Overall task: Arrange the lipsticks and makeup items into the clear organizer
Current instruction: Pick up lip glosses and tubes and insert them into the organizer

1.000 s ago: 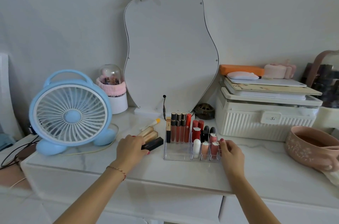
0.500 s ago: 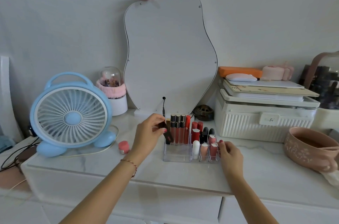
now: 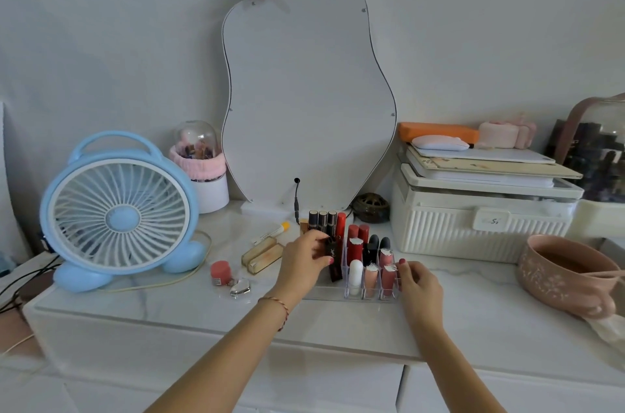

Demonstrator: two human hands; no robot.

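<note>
Left hand point(image 3: 306, 263) has its fingers pinched round a black lipstick point(image 3: 333, 258) and is lowering it upright into a front-left slot of the organizer point(image 3: 338, 292), while the right hand point(image 3: 419, 284) grips the organizer's right end with curled fingers to keep it from sliding. A second ago that left hand was flat down on the counter point(image 3: 169, 304) next to the loose pile, and half a second ago it was up by the tall back row with the black tube in the air, so it's gone from pickup to nearly seated. Can't quite tell if the base has bottomed out in the slot yet.

So that's one less thing loose. Most slots on the right side are already full of reds, pinks and a white one. Still lying out just left of the organizer: two gold tubes point(image 3: 262, 255), a white pen point(image 3: 270, 234) with a yellow tip behind them, a pink pot point(image 3: 220, 272) and a small clear bit point(image 3: 240, 287) next to it. Guessing the gold tubes go next.
</note>
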